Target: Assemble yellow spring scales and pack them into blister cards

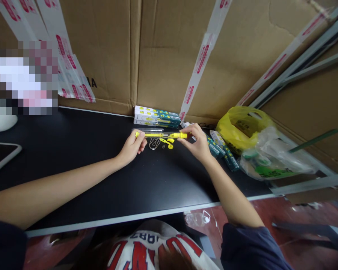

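Yellow bag (233, 129) beside clear bag (283, 155); tape strips (202, 59) on cardboard (169, 71).

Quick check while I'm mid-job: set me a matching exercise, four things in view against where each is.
1. Left hand
2. Right hand
3. Wire clip
4. Yellow bag

A. Beside the clear bag
B. At the yellow device's right end
C. On the black table, between the hands
D. At the device's left end

Pairs: 1-D, 2-B, 3-C, 4-A
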A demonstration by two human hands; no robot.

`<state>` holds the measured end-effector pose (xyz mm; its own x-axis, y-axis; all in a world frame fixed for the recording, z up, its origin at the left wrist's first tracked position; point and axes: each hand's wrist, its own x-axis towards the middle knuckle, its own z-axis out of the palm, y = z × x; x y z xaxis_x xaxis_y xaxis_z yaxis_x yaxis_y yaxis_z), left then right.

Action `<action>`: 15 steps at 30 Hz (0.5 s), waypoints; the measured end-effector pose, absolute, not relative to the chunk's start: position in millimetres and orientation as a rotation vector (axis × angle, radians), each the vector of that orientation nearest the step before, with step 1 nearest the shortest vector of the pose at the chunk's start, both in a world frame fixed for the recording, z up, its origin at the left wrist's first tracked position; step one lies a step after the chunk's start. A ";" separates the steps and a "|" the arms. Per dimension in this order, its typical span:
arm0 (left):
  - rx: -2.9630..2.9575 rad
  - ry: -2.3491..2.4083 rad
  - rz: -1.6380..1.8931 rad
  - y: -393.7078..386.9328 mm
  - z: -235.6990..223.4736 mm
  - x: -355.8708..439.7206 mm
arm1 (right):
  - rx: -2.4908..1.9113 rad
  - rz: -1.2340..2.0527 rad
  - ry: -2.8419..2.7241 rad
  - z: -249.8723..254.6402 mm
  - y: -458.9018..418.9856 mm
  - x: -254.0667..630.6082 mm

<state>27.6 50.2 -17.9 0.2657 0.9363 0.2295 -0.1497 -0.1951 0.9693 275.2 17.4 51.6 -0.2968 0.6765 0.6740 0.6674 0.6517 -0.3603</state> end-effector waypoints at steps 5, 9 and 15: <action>1.386 0.794 1.199 49.7 -17.2 27.5 | -1.034 0.016 -2.043 48.4 17.6 275.7; 1.387 0.786 1.200 49.4 -16.3 27.4 | -1.118 0.081 -2.006 44.4 15.6 275.9; 1.377 0.784 1.203 49.4 -16.3 27.0 | -1.150 0.216 -2.001 40.6 14.8 277.7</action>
<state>27.0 49.4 -16.3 0.2676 0.9361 0.2284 -0.1688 -0.1878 0.9676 277.7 14.8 40.6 -0.2664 0.7876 0.5556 0.6510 0.5721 -0.4989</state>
